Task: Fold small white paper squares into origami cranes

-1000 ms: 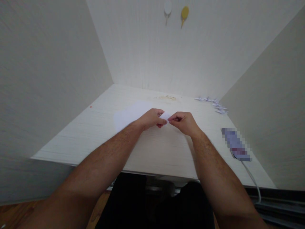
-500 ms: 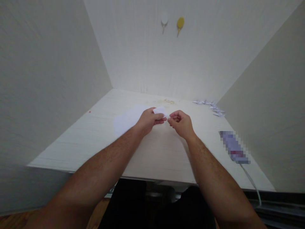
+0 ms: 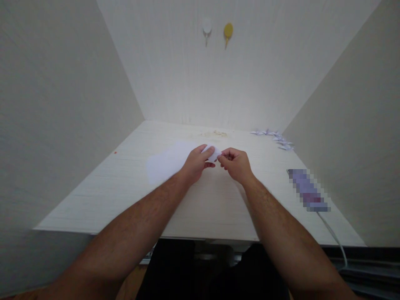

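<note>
A small folded piece of white paper [image 3: 213,155] is held above the middle of the table. My left hand [image 3: 197,163] grips it, thumb on top and fingers beneath. The fingertips of my right hand [image 3: 236,162] pinch the paper's right corner. Left of my left hand, flat white paper sheets [image 3: 165,160] lie on the table, partly covered by the hand and forearm. Several small folded paper figures [image 3: 276,138] with pointed ends sit in a row at the back right.
The pale table [image 3: 109,196] is walled on three sides. A blurred-out phone-like device [image 3: 308,190] with a cable [image 3: 333,235] lies at the right. A white hook [image 3: 206,28] and a yellow hook [image 3: 228,30] are on the back wall. A small red spot [image 3: 115,153] marks the left side.
My right fingertips have come onto the paper's right corner, from just beside it. The paper has turned in my left hand, whose thumb now lies further across it. The view has shifted slightly.
</note>
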`<state>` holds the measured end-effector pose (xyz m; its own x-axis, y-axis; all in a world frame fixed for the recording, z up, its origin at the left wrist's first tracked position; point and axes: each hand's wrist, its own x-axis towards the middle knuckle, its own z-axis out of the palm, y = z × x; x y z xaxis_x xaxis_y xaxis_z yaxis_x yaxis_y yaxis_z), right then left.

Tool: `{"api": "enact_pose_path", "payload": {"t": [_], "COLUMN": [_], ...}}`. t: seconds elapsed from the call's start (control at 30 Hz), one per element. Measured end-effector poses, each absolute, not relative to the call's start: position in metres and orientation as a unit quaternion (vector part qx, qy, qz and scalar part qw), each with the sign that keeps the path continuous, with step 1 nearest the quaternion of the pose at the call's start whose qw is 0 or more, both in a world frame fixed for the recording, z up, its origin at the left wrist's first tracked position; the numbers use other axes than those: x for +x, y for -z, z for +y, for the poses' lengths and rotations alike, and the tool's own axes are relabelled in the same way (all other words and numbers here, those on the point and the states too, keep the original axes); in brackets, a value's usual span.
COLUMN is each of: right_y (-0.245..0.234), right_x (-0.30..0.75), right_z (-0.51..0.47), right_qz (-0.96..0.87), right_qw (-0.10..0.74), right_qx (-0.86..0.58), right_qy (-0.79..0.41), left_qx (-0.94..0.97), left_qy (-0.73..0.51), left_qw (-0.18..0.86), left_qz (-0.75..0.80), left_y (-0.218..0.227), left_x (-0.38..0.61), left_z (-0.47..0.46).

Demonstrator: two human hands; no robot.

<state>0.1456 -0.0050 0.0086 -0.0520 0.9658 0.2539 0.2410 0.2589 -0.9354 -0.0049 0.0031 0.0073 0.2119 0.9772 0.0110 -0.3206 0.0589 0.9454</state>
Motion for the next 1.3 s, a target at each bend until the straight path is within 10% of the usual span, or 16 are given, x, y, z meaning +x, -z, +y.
{"api": "enact_pose_path", "payload": {"t": [1.3], "right_y": [-0.0131], "right_x": [0.1434], "right_z": [-0.0110], "right_qz": [-0.607], "right_qw": [0.570], "right_qx": [-0.482], "right_qy": [-0.273], "left_qx": [0.461], "left_qy": [-0.544], "left_qw": [0.615], "left_qz": [0.336], "left_y": [-0.0054], "left_x": [-0.0044], "left_z": [0.0020]}}
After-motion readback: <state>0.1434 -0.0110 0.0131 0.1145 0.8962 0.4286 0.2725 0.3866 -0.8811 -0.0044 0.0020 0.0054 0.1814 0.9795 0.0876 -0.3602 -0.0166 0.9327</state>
